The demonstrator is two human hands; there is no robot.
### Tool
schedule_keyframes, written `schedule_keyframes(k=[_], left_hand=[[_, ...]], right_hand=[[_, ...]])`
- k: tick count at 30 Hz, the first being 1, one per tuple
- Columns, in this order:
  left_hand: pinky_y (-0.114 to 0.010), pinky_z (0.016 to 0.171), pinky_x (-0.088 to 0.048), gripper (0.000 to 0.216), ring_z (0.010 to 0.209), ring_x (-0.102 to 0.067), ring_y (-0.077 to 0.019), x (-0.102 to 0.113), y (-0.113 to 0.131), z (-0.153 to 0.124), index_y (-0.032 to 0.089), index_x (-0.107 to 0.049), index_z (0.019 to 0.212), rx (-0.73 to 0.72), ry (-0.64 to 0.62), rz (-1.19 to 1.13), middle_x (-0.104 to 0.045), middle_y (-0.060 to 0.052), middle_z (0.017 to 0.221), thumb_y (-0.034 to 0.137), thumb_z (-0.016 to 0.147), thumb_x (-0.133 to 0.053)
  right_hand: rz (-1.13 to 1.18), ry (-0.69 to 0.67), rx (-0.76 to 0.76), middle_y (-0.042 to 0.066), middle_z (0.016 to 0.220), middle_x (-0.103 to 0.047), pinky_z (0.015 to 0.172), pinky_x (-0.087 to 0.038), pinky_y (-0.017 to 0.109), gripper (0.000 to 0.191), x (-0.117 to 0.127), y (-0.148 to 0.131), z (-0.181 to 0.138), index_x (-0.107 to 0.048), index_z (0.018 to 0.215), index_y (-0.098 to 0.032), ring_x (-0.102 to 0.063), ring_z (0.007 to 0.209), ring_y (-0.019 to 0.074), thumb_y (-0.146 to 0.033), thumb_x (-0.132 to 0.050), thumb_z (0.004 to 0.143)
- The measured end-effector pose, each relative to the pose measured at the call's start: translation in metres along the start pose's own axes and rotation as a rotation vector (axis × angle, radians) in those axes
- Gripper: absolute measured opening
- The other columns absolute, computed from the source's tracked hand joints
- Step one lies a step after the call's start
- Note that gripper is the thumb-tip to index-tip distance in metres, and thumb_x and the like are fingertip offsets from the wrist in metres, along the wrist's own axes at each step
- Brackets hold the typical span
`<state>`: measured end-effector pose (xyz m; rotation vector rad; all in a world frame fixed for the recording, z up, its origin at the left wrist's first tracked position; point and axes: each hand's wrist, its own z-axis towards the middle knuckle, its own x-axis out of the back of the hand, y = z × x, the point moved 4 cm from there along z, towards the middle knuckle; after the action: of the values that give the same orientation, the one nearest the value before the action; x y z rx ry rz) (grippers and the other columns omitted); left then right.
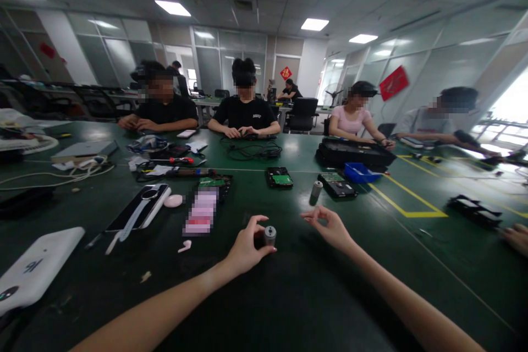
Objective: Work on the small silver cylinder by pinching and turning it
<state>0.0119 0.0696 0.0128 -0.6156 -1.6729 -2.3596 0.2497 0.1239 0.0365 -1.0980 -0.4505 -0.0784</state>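
My left hand (247, 245) curls its thumb and fingers round a small grey metal motor (270, 236), which is upright with its round end facing up. To the right, my right hand (330, 226) is raised a little above the table, thumb and fingertips pinched together. Whatever may be between those fingertips is too small to make out. Just beyond the right hand stands a second metal motor (316, 189), beside a hard drive (338, 184) with its circuit board showing. Farther back, near the middle, lies another hard drive (279, 177) with a green board.
On the left are a white power bank (39, 267), a watch (140, 209), a lit phone (201, 210) and an earbud (185, 246). A screwdriver (181, 160) and cables lie behind them. A blue tray (363, 172) and black case (355, 153) stand right. Several people sit across the table.
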Motion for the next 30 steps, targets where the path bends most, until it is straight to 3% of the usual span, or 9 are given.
schedule_keyframes(k=[3, 7, 11, 14, 18, 22, 30], left_hand=[[-0.037, 0.086, -0.047, 0.066, 0.091, -0.065, -0.0217, 0.000, -0.001, 0.000, 0.024, -0.042, 0.120, 0.010, 0.012, 0.013, -0.069, -0.002, 0.094, 0.020, 0.065, -0.079], [-0.037, 0.087, -0.048, 0.067, 0.093, -0.065, -0.0224, 0.000, -0.002, 0.000, 0.023, -0.042, 0.121, 0.011, 0.008, 0.025, -0.069, -0.003, 0.095, 0.020, 0.065, -0.079], [-0.037, 0.087, -0.048, 0.065, 0.092, -0.065, -0.0215, 0.000, -0.002, 0.001, 0.023, -0.043, 0.120, 0.007, 0.007, 0.011, -0.069, -0.002, 0.094, 0.019, 0.065, -0.079], [-0.035, 0.085, -0.048, 0.064, 0.090, -0.066, -0.0209, -0.001, -0.003, 0.001, 0.024, -0.045, 0.118, -0.005, 0.010, 0.012, -0.068, -0.001, 0.093, 0.018, 0.065, -0.079], [-0.033, 0.084, -0.049, 0.059, 0.090, -0.065, -0.0206, -0.003, -0.005, 0.002, 0.023, -0.046, 0.117, -0.030, 0.011, -0.002, -0.068, -0.002, 0.094, 0.018, 0.066, -0.077], [-0.032, 0.084, -0.049, 0.056, 0.092, -0.065, -0.0198, -0.002, -0.005, 0.002, 0.023, -0.047, 0.115, -0.037, 0.012, -0.038, -0.067, -0.002, 0.097, 0.016, 0.067, -0.076], [-0.031, 0.083, -0.049, 0.056, 0.094, -0.065, -0.0201, -0.003, -0.005, 0.002, 0.022, -0.047, 0.115, -0.034, -0.014, -0.079, -0.068, -0.002, 0.099, 0.015, 0.067, -0.076]], right_hand=[[-0.099, -0.058, -0.019, 0.009, 0.090, -0.071, 0.094, -0.048, 0.046, 0.026, 0.005, 0.025, -0.013, -0.051, 0.063, -0.019, -0.063, 0.107, 0.0264, -0.035, -0.063, 0.080], [-0.151, -0.065, -0.040, 0.009, 0.088, -0.072, 0.095, -0.047, 0.048, 0.029, 0.001, 0.033, -0.018, -0.051, 0.059, -0.019, -0.062, 0.110, 0.0285, -0.035, -0.067, 0.077], [-0.075, 0.014, -0.084, 0.009, 0.080, -0.073, 0.080, -0.055, 0.043, 0.036, -0.006, 0.016, -0.009, -0.043, 0.055, -0.020, -0.069, 0.093, 0.0282, -0.037, -0.067, 0.076], [0.064, 0.065, -0.034, 0.010, 0.085, -0.073, 0.077, -0.056, 0.039, 0.036, -0.025, -0.013, 0.000, -0.039, 0.058, -0.021, -0.069, 0.093, 0.0265, -0.035, -0.064, 0.079], [0.137, -0.036, 0.075, 0.008, 0.091, -0.072, 0.078, -0.055, 0.036, 0.030, -0.067, -0.046, 0.005, -0.041, 0.060, -0.020, -0.068, 0.094, 0.0233, -0.027, -0.058, 0.084], [0.102, -0.043, 0.077, 0.006, 0.086, -0.073, 0.076, -0.054, 0.035, 0.030, -0.087, -0.046, 0.003, -0.043, 0.058, -0.020, -0.069, 0.089, 0.0232, -0.024, -0.060, 0.082], [0.007, -0.047, 0.101, 0.005, 0.080, -0.071, 0.076, -0.053, 0.034, 0.030, -0.087, -0.045, 0.003, -0.043, 0.057, -0.020, -0.069, 0.085, 0.0225, -0.022, -0.061, 0.081]])
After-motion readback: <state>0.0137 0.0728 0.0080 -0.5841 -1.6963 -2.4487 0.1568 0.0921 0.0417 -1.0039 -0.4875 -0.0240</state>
